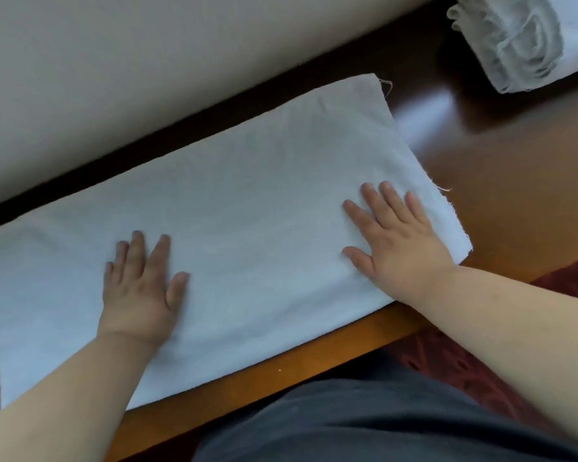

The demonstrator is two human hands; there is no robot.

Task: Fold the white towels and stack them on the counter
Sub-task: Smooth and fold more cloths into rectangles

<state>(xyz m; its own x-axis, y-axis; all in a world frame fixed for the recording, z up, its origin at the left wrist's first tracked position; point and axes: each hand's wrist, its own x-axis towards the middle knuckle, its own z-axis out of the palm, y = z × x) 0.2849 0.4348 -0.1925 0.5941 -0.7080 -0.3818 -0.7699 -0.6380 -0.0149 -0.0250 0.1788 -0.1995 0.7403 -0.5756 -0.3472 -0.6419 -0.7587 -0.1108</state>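
Dark grey fabric of the person's clothing (364, 425) nearest the lens, at bottom centre, below the near edge of the glossy brown wooden worktop (314, 355). Left hand (141, 288) laid palm-down on the long white rectangular cloth towel (247, 208), fingers straight and slightly spread, grip apart and clasping nothing. Towel spread flat and smooth along the worktop, running from the left border of the view toward upper right, far long edge near the pale beige wall (147, 68), frayed threads at its right-hand corners. Right hand (394, 241) likewise flat on the towel close to its right short edge, fingers extended, grip apart. Farther right, at the upper corner and well apart from the spread towel, stack of folded white towels (514, 41) on the same worktop, partly cut off by the border.
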